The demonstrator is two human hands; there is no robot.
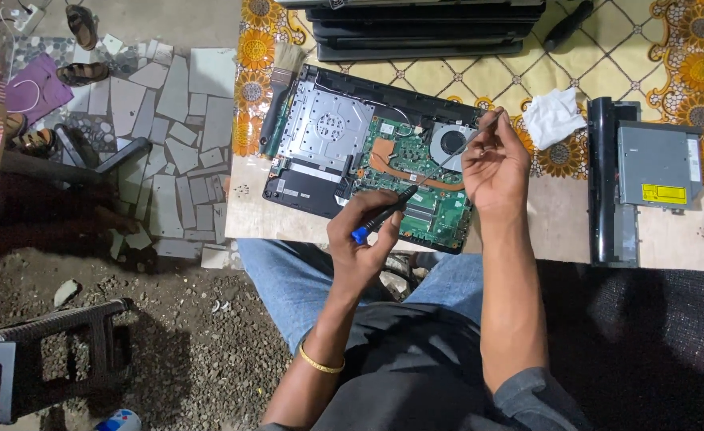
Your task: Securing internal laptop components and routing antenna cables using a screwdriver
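An opened laptop base lies on the table with its green circuit board and round fan bare. My left hand grips a black screwdriver with a blue end, its tip pointing at the board. My right hand is pinched on a thin grey wire or strip just above the fan.
A brush lies left of the laptop. Stacked dark laptops sit at the far edge. A crumpled white cloth, a black battery bar and a grey optical drive lie to the right. The table's flowered cover ends left at a tiled floor.
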